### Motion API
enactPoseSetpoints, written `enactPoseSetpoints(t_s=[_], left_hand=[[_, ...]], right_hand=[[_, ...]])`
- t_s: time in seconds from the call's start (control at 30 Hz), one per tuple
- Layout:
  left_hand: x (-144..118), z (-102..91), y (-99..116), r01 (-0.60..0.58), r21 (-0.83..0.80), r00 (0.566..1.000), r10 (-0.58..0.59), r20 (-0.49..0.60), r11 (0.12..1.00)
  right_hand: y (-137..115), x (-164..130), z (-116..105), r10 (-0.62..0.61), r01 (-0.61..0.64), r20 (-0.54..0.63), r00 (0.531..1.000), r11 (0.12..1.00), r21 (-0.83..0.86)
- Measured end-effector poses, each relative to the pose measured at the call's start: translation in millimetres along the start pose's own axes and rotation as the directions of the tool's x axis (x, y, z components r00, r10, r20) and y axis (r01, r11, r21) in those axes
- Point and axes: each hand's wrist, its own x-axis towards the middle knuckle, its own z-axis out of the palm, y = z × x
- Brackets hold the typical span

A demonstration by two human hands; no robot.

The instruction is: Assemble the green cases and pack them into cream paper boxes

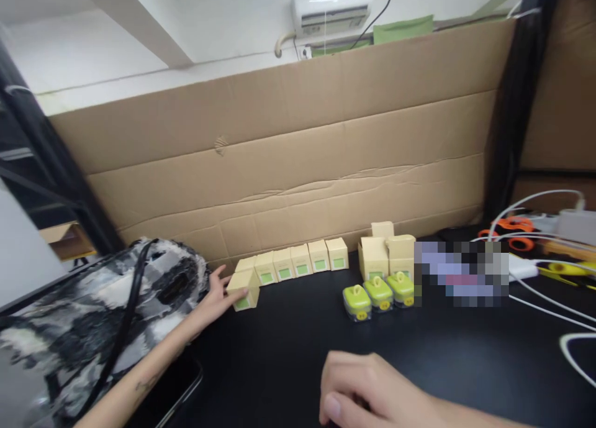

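A small cream box (pixel 249 280) with a green label stands in front of the left end of a row of similar boxes (pixel 284 265). My left hand (pixel 218 297) grips that box at its left side, the thumb across its front and some fingers raised behind. Low in the middle, my right hand (pixel 367 387) is curled into a loose fist over the black table, with nothing visible in it. Beyond it sit three green-lidded containers (pixel 378 293) with clear lower parts and small loop handles. Behind these are cream boxes (pixel 374 257) with raised flaps.
A cardboard panel (pixel 298 148) closes off the back of the black table (pixel 288 328). A black, grey and white patterned bag (pixel 158 291) and a dark flat device (pixel 179 384) lie left. Orange-handled scissors (pixel 519 243) and white cables (pixel 554 294) are at right, beside a pixelated patch.
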Motion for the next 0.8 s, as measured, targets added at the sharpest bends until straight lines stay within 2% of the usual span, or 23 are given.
enactPoseSetpoints(t_s=[0.07,0.13,0.2,0.27,0.37,0.4,0.47,0.53,0.63,0.7,0.8], left_hand=[[-5,5.1,6,-0.044,0.056,0.994,0.049,-0.101,0.997],[-18,11.3,18,-0.129,0.13,0.975,0.15,-0.165,0.983],[-38,18.8,34,-0.235,0.185,0.954,0.262,-0.144,0.954],[-61,27.0,53,-0.347,0.233,0.927,0.369,-0.06,0.909],[-89,38.0,74,-0.615,0.365,0.777,0.616,0.129,0.699],[-95,40.8,79,-0.665,0.372,0.733,0.661,0.159,0.648],[-105,45.3,83,-0.718,0.349,0.682,0.709,0.179,0.602],[-113,49.0,82,-0.76,0.319,0.638,0.745,0.197,0.566],[-119,54.0,77,-0.812,0.304,0.567,0.797,0.208,0.498],[-122,56.1,77,-0.819,0.294,0.558,0.803,0.209,0.492],[-126,54.4,79,-0.812,0.235,0.578,0.793,0.194,0.534]], right_hand=[[-9,5,-24,-0.004,-0.01,-0.115,0.993,0.993,-0.12],[-10,10,-52,-0.026,-0.041,-0.253,0.967,0.966,-0.257],[-4,13,-82,-0.049,-0.098,-0.357,0.933,0.919,-0.382],[10,14,-109,-0.067,-0.179,-0.436,0.897,0.849,-0.498],[37,15,-134,-0.075,-0.296,-0.486,0.871,0.708,-0.641],[46,15,-137,-0.076,-0.331,-0.491,0.868,0.648,-0.686],[59,14,-136,-0.075,-0.371,-0.478,0.875,0.53,-0.762],[68,14,-129,-0.071,-0.362,-0.433,0.899,0.436,-0.824],[75,14,-120,-0.065,-0.314,-0.356,0.932,0.346,-0.884],[78,14,-117,-0.069,-0.295,-0.33,0.941,0.307,-0.905],[84,15,-116,-0.084,-0.284,-0.315,0.945,0.265,-0.922]])
